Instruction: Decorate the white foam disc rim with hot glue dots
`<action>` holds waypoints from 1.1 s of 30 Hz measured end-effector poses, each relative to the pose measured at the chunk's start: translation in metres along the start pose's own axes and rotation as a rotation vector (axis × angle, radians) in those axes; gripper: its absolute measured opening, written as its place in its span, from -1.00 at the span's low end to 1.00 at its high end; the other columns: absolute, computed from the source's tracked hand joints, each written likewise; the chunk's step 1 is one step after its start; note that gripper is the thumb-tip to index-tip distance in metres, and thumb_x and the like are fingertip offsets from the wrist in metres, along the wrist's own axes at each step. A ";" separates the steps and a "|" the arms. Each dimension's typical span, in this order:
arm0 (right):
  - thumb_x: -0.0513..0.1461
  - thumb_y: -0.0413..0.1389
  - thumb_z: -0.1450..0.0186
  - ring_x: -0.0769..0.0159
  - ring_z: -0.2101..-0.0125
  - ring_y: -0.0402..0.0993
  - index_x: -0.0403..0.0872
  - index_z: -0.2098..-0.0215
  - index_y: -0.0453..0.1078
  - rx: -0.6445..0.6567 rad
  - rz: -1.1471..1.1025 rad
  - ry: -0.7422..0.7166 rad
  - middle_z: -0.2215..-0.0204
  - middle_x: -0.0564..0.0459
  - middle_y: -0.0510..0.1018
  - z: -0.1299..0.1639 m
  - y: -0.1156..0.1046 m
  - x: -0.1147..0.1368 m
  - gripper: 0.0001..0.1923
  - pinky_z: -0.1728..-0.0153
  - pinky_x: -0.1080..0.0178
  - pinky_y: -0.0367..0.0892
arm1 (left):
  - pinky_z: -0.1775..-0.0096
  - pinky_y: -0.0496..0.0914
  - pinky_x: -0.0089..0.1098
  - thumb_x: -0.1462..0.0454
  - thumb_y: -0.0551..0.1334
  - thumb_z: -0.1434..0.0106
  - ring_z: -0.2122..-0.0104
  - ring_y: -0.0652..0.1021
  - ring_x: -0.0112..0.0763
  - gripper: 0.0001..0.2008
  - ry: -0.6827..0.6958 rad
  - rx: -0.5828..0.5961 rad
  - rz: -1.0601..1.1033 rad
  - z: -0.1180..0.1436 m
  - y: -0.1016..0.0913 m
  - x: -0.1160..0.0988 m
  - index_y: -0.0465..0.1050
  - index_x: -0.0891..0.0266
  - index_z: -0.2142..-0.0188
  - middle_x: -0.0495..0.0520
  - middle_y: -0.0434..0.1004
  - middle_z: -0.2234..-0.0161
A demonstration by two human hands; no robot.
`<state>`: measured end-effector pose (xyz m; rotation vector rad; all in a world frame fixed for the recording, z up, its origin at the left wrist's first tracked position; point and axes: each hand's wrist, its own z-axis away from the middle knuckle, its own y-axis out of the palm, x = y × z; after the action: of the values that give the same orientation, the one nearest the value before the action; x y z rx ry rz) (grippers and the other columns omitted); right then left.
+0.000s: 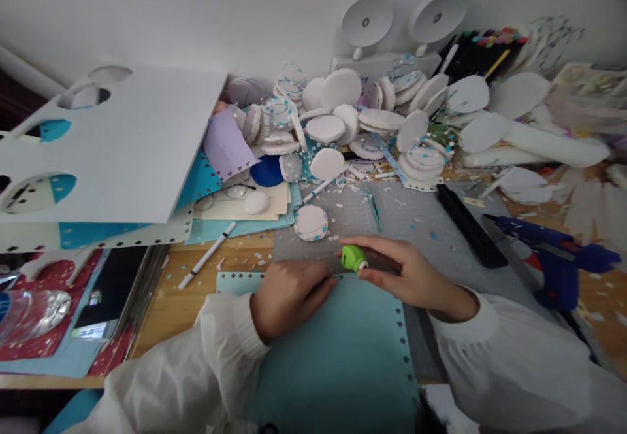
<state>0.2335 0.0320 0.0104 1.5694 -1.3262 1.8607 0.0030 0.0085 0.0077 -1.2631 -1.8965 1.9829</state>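
A sheet of light blue paper [337, 355] lies in front of me, small star- or flower-shaped holes punched along its top and right edges. My left hand [294, 293] is closed at the paper's top edge, thumb over the sheet; its curled fingers are partly hidden. Between the thumb and fingers of my right hand [406, 267] is a small green craft punch [351, 258], at the same top edge just right of my left hand. Beyond the hands sits a round white foam disc [311, 222] with blue bits around its rim.
White discs [326, 129] are heaped at the back. A blue glue gun [558, 251] and black bar [470, 225] stand right on the grey cutting mat [416, 212]. A white board with holes [147, 140] overhangs the left. A white pen [208, 254] and phone [110, 290] lie left.
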 end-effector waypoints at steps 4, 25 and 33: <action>-0.17 0.05 -0.33 0.22 -0.08 0.35 0.01 -0.20 0.21 0.039 0.147 -0.092 -0.09 -0.05 0.42 0.000 0.000 0.001 -0.53 -0.09 0.16 0.27 | 0.47 0.22 -0.44 0.22 0.07 -0.35 0.53 0.49 -0.43 -0.78 -0.010 -0.017 -0.005 0.000 0.001 0.001 0.41 0.23 0.36 -0.04 0.49 0.53; -0.14 0.15 -0.27 0.26 0.03 0.40 0.02 -0.12 0.26 0.003 0.228 -0.133 0.05 -0.03 0.47 -0.002 0.006 0.000 -0.54 0.00 0.20 0.31 | 0.52 0.15 -0.41 0.24 0.06 -0.35 0.59 0.45 -0.44 -0.73 0.054 -0.106 -0.116 0.000 0.003 0.002 0.39 0.24 0.45 -0.02 0.45 0.59; -0.11 0.17 -0.24 0.24 0.04 0.41 0.01 -0.07 0.31 0.046 0.197 -0.096 0.06 -0.04 0.48 -0.003 0.007 0.000 -0.56 0.01 0.19 0.33 | 0.52 0.17 -0.42 0.24 0.04 -0.35 0.59 0.46 -0.45 -0.72 0.065 -0.139 -0.125 0.001 0.002 0.002 0.40 0.24 0.44 -0.02 0.45 0.60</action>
<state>0.2266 0.0312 0.0075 1.6201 -1.5401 1.9655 0.0023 0.0087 0.0055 -1.1923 -2.0579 1.7553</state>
